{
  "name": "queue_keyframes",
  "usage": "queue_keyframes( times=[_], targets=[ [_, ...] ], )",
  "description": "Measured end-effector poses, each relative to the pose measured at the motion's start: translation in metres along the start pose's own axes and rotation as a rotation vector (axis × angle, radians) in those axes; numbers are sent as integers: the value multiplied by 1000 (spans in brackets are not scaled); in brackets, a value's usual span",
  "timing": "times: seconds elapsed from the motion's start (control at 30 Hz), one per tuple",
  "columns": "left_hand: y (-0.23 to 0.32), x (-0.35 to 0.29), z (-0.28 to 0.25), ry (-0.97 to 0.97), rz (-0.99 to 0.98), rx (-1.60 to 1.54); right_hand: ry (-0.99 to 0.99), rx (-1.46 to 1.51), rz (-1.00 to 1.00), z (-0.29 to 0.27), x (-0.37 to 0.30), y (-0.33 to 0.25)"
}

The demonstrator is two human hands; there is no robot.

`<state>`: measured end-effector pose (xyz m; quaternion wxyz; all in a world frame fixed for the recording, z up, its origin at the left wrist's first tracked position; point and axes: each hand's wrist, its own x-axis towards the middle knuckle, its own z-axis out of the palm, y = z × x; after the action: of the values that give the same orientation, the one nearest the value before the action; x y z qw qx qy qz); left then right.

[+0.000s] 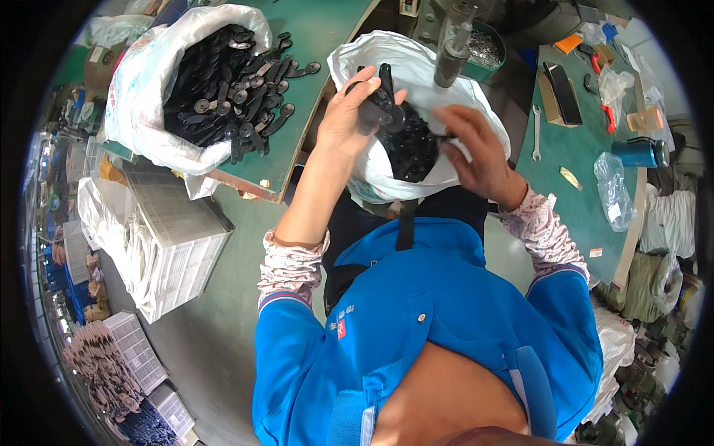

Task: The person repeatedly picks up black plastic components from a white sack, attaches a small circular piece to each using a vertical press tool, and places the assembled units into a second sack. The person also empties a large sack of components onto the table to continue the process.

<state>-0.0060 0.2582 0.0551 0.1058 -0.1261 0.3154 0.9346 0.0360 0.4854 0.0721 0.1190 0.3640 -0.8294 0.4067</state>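
Note:
My left hand (348,111) is closed around several black paddle-shaped parts (383,111), each with a round disc end, above an open white bag (476,97). Inside that bag lies a heap of similar black parts (410,152). Over the bag's right side, my right hand (476,152) has its fingers curled, with a small dark piece at the fingertips that I cannot make out. To the left, a second white bag (137,104) lies on its side on the green table (327,37), and a pile of black paddle-shaped parts (230,97) spills from its mouth.
A machine's upright cylinder (452,56) and a bin of small metal pieces (485,50) stand behind the bag. On the right bench are a wrench (536,132), a phone (563,93), red-handled pliers (610,117) and a blue flask (639,153). White crates (182,253) stand at left.

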Motion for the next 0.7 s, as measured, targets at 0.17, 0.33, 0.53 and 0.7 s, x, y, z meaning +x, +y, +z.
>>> queue_keyframes(
  times=[0.17,0.33,0.53,0.7],
  targets=[
    [-20,-7,25,4,-183,223,-4,-204,-304,2,6,4],
    [-19,-9,34,-28,-184,93,100,-212,-436,-16,15,17],
    [-24,-13,22,-30,-17,123,314,315,287,-52,50,9],
    [-25,-18,23,-41,89,242,327,627,455,-81,114,-7]
  ],
)
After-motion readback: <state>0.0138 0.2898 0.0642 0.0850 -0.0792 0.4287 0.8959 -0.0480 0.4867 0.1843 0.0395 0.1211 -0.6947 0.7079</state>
